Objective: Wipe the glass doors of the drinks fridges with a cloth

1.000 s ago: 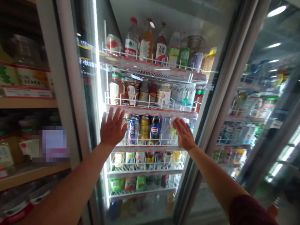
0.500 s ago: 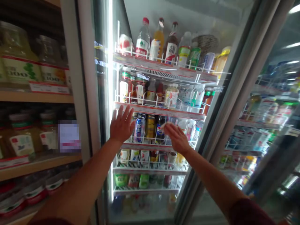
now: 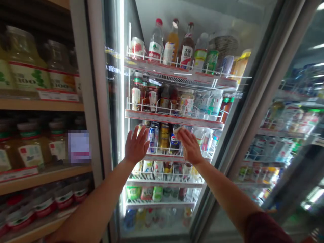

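Observation:
My left hand (image 3: 136,145) is raised before the glass door (image 3: 202,13) of a lit drinks fridge, its fingers spread and nothing in it. Whether its palm touches the glass I cannot tell. Across from it, my right hand (image 3: 190,145) is tilted with its fingers together over a small whitish cloth (image 3: 179,129), of which only an edge shows past the fingertips. Behind the glass, between the hands, stand a blue can (image 3: 153,139), gold cans (image 3: 164,136) and a dark Pepsi bottle (image 3: 174,140), partly covered by my right fingers.
Wire shelves (image 3: 174,118) inside the fridge carry several bottles and cans. At left, a wooden rack (image 3: 43,105) holds juice bottles (image 3: 27,64). A metal door frame (image 3: 255,111) slants along the right, with another glass-fronted drinks section (image 3: 278,135) past it.
My left hand has come down from the second shelf's edge to the can level. My right hand has turned its fingers more upward, still with the cloth. The view has shifted slightly.

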`<state>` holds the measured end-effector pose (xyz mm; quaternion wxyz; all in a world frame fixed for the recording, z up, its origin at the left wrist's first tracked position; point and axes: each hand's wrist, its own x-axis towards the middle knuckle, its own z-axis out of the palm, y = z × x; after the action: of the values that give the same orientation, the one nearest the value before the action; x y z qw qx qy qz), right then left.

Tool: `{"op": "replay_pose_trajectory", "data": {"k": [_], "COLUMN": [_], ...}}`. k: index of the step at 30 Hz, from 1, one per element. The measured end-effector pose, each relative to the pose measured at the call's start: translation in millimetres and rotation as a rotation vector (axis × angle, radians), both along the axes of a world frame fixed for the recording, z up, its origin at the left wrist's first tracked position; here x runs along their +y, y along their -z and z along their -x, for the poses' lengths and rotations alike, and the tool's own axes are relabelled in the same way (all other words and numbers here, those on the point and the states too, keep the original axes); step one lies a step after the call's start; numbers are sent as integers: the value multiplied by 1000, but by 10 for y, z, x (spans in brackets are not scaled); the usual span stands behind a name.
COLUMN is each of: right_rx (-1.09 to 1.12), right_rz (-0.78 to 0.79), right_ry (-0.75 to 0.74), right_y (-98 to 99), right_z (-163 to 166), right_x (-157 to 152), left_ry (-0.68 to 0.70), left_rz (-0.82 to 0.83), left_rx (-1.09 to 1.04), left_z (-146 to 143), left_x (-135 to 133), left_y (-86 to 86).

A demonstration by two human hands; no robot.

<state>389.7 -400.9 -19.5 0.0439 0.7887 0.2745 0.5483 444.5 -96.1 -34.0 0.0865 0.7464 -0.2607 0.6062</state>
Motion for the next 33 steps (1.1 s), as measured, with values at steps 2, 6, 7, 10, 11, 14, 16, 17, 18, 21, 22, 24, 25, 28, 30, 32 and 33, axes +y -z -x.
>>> {"op": "replay_pose_trajectory", "data": {"k": [2,6,7,10,11,14,16,17,18,21,22,24,25,28,30,32,33], "right_rx": [-86,38,98,228,235,135,46,21,16,89,108,88,46,-102,-143,-117,-79], "right_rz": [-226,71,226,475,451,119,-128,-186,-170,183,293,343,269,-124,-316,-323,-240], "right_ry": [83,-13,-67,-154,-146,-38,52,71,62,-70,-111,-131,-108,15,57,47,23], "right_y": [-162,460,678,940,855,326,79,61,115,483,568,535,409,-166,-409,-383,-293], "right_z": [-73,-61,-19,84,86,-4,-77,-99,-107,-52,-21,20,19,-64,-132,-150,-135], "right_x": [104,328,331,202,147,113,222,290,347,335,257,44,-55,-130,39,264,350], "left_ry": [-26,6,13,15,14,20,21,19,11,-23,-27,-32,-30,-33,-31,-8,7], "left_rz": [14,18,20,26,26,37,32,25,17,4,5,3,2,-5,-3,7,13], "left_rx": [-4,12,19,59,69,55,32,19,5,-25,-32,-37,-40,-42,-43,-48,-45], "left_z": [-52,-90,-89,-77,-73,-69,-70,-71,-72,-73,-72,-70,-68,-59,-54,-51,-51], "left_x": [-15,-23,-23,-25,-27,-27,-22,-19,-16,-10,-10,-12,-15,-25,-28,-26,-24], "left_y": [42,47,47,49,49,47,42,39,36,31,31,33,33,27,17,9,7]}}
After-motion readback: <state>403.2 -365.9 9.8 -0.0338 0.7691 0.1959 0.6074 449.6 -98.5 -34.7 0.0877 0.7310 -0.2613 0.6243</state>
